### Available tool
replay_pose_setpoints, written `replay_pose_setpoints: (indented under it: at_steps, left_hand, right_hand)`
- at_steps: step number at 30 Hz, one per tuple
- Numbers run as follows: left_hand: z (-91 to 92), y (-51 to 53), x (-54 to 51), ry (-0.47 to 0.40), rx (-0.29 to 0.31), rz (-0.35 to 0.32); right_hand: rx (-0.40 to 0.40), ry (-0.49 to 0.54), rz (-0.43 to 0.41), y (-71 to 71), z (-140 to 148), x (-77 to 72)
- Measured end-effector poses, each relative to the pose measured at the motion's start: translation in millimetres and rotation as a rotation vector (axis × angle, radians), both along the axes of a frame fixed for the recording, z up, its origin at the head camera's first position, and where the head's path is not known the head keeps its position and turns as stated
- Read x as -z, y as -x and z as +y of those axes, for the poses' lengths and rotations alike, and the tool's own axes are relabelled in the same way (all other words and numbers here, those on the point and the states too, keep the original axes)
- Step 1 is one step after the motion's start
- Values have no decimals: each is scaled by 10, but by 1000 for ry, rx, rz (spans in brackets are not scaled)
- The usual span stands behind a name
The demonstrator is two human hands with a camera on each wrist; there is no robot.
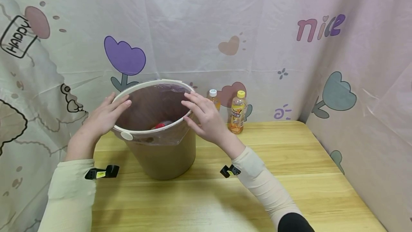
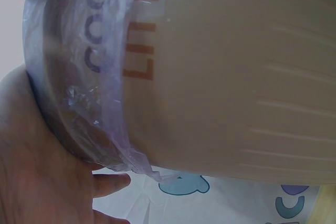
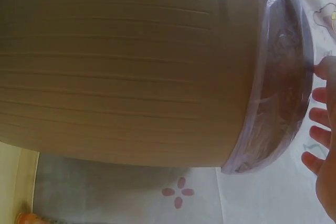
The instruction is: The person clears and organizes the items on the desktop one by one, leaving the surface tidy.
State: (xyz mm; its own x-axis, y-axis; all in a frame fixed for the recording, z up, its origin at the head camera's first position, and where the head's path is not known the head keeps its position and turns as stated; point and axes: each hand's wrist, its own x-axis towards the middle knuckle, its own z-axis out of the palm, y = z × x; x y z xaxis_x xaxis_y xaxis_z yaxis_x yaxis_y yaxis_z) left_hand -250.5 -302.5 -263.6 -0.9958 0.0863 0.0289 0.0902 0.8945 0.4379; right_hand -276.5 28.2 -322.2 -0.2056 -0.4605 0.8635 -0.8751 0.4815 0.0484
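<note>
A brown trash can with a white rim stands on the table, its mouth tilted toward me. A clear plastic bag lines it and folds down over the outside. Inside, partly hidden by the near rim, lies something with a red part. My left hand rests on the rim's left side, fingers extended over the edge. At the right side, my right hand has its fingers spread and nearly straight by the rim. In the right wrist view its fingertips are close to the rim; neither hand grips anything.
Two drink bottles stand behind my right hand: one with a yellow cap, one with a white cap, partly covered. The wooden table meets a printed cloth at the back and right side.
</note>
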Motion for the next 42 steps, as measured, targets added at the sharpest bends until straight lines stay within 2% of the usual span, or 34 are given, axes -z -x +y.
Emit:
replay_pose_setpoints:
  at_steps: [9,16,21,42]
  left_hand:
    - [-3,-5,-2,0,0,4]
    - [-8,-4,3,-7,0,6]
    - [-11,3,5,-11,-4,2]
    - [-7,2,2,4,14,16]
  right_hand:
    - [5,9,26,22,46,28]
    - [21,-6,10,47,131,102]
    - [58,-23,11,53,233,163]
    - [173,-138,-84,120,864,603]
